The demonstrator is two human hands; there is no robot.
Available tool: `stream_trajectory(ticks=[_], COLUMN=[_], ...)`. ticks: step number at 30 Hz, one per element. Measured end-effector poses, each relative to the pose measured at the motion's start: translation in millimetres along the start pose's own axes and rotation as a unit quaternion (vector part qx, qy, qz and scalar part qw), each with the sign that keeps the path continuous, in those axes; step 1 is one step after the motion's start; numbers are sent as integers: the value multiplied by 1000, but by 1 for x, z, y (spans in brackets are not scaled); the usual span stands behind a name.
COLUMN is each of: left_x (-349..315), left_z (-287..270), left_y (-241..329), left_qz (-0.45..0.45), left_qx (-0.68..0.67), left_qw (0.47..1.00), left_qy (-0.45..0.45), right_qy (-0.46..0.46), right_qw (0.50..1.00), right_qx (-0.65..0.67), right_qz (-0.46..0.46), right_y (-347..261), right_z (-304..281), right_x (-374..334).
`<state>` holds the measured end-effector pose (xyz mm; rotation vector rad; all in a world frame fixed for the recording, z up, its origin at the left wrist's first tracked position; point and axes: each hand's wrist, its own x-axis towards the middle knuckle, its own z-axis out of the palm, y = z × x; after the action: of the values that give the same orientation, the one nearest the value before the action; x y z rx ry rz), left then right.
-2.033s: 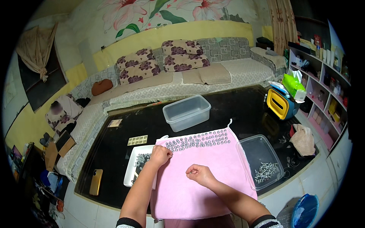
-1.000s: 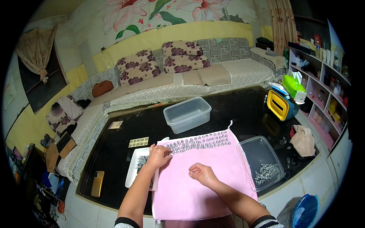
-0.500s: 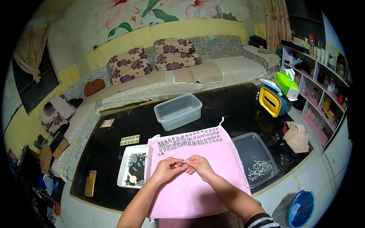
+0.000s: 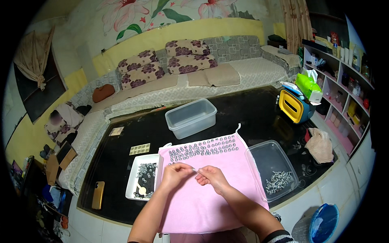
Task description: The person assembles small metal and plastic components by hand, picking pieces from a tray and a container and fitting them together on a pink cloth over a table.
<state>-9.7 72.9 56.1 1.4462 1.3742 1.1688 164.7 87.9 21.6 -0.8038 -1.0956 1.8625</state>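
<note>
Over a pink cloth (image 4: 210, 206), my left hand (image 4: 177, 175) pinches a small shiny piece at its fingertips. My right hand (image 4: 212, 179) is closed just beside it, its fingertips pinching something too small to make out. Beyond the hands, small metal pieces (image 4: 202, 149) stand in several rows on the cloth. To the left, a white tray (image 4: 132, 178) holds loose clear-and-silver pieces and a pale spoon-shaped scoop (image 4: 141, 190). On the right, a clear plastic lid (image 4: 270, 157) holds a pile of small silver metal parts (image 4: 278, 182).
A clear plastic bin (image 4: 190, 121) stands beyond the cloth on the black table (image 4: 117, 150). A gold phone (image 4: 98, 195) and a sheet of labels (image 4: 139, 149) lie left. A yellow-and-blue tissue box (image 4: 291, 106) and a beige cloth (image 4: 319, 146) sit right. A blue bucket (image 4: 324, 223) stands on the floor.
My left hand has drawn slightly up and away from my right, opening a small gap between the fingertips. The view has shifted slightly.
</note>
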Motion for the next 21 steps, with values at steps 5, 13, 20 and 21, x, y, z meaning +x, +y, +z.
stream_trajectory(ticks=[5,13,20,21], left_x=[39,57,59,59], left_z=[-49,-47,-46,-47], left_y=[12,2,-20,-23], left_qz=[40,54,116,122], left_qx=[107,358,407,413], left_qw=[992,932,906,902], left_qy=[48,25,18,18], right_qy=[-11,-31,-34,-35], right_qw=[1000,999,999,999], right_qx=[-7,-16,-30,-30], right_qz=[3,5,20,20], right_y=[0,2,-3,-4], right_z=[-1,-5,-4,-3], right_x=[1,3,2,1])
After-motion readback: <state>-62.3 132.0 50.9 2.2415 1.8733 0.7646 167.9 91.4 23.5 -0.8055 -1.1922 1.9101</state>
